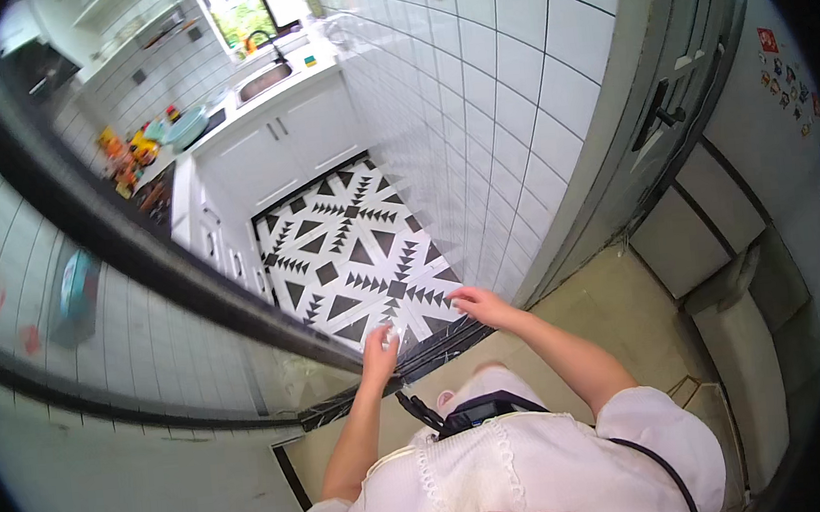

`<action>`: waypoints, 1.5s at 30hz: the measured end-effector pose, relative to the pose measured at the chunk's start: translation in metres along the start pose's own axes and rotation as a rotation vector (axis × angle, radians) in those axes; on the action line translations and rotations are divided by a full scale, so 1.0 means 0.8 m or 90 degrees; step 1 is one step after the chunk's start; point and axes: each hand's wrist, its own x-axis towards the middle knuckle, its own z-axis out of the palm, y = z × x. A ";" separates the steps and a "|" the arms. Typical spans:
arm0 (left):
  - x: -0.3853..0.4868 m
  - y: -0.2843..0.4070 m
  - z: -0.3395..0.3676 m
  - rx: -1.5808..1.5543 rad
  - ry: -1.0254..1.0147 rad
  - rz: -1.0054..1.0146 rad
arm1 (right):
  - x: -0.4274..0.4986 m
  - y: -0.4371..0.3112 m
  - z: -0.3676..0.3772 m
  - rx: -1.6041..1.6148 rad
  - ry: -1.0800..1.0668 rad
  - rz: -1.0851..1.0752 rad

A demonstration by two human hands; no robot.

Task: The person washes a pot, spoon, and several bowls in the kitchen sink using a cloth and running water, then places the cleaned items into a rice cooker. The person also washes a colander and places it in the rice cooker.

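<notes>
Both of my hands are held out in front of my body, above the threshold of a kitchen doorway. My left hand (pixel 380 352) is near the edge of the dark-framed glass sliding door (pixel 238 300), its fingers curled; whether it holds a small thing I cannot tell. My right hand (pixel 484 306) is over the far side of the threshold, fingers bent and apart from the thumb, with nothing seen in it. Beneath and beyond them lies the black-and-white patterned tile floor (pixel 358 249). A black device (pixel 493 408) with a strap sits at my waist.
White cabinets (pixel 283 139) stand ahead, with a sink (pixel 263 82), a black faucet (pixel 266 38) and a green basin (pixel 187 129) on the counter. A white tiled wall (pixel 467 68) runs along the right. Farther right are a door handle (pixel 665 115) and a padded grey seat (pixel 741 366).
</notes>
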 end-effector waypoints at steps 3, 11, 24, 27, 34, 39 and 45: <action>0.171 0.011 0.039 0.040 0.002 0.017 | 0.093 -0.040 -0.017 0.022 -0.013 -0.036; 0.571 -0.028 0.011 -0.349 0.090 -0.228 | 0.423 -0.091 -0.102 0.025 0.009 -0.010; 0.681 -0.155 -0.256 -0.334 0.180 -0.441 | 0.989 -0.140 -0.108 0.003 -0.078 0.014; 0.722 -0.193 -0.322 -0.348 0.244 -0.485 | 1.116 -0.157 -0.102 -0.051 -0.093 -0.076; 0.979 -0.262 -0.429 -0.280 0.242 -0.499 | 1.371 -0.206 -0.144 -0.076 0.059 -0.106; 1.208 -0.259 -0.488 -0.180 0.176 -0.347 | 1.501 -0.227 -0.180 -0.110 0.138 -0.134; 1.454 -0.280 -0.553 -0.112 0.155 -0.243 | 1.691 -0.240 -0.185 -0.133 0.142 -0.197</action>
